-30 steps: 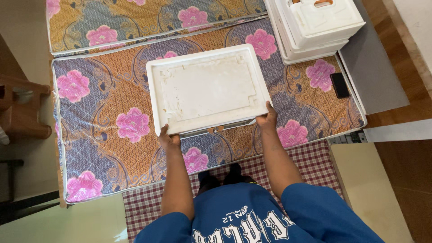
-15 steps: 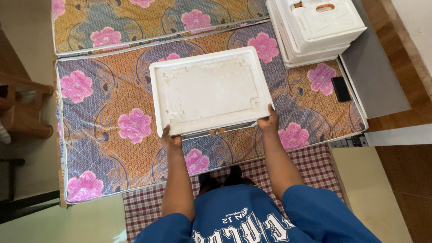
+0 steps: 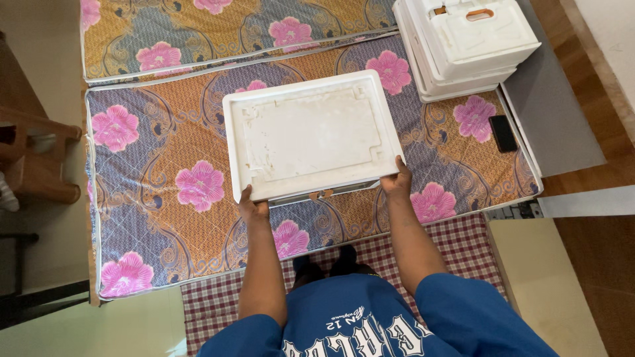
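Observation:
A large white plastic lid, flat and rectangular with a raised rim, is held level above a floral mattress. My left hand grips its near left corner. My right hand grips its near right corner. Below the near edge a sliver of a container with a small orange latch shows; the rest of it is hidden under the lid.
A stack of white plastic boxes with an orange handle stands at the mattress's far right. A black phone lies near the right edge. A second floral mattress lies behind, a wooden stool at left, a checked mat underfoot.
The lid and both hands keep the same hold; the view has shifted slightly, and the lid sits a little further right in the picture.

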